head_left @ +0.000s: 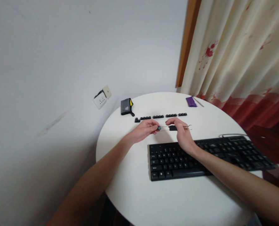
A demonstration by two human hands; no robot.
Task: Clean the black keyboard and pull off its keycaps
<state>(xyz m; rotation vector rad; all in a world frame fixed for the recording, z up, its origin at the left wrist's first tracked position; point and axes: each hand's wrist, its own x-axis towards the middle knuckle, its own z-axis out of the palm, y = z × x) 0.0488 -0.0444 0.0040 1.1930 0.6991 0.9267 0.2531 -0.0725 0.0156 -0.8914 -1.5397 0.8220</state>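
Observation:
A black keyboard (207,157) lies on the round white table (134,188). Just beyond its far edge my right hand (183,133) is closed on a wire keycap puller (174,127) with a black grip, held level. The puller's left end meets a small black keycap (158,128), which my left hand (145,129) pinches between thumb and fingertips. Both hands hover above the tabletop, about a hand's width apart.
Rows of removed black keycaps (161,116) lie in a line behind the hands. A grey pouch with yellow trim (126,106) sits at the back left, a purple cloth (191,101) and a thin rod at the back right. A curtain (243,56) hangs at the right.

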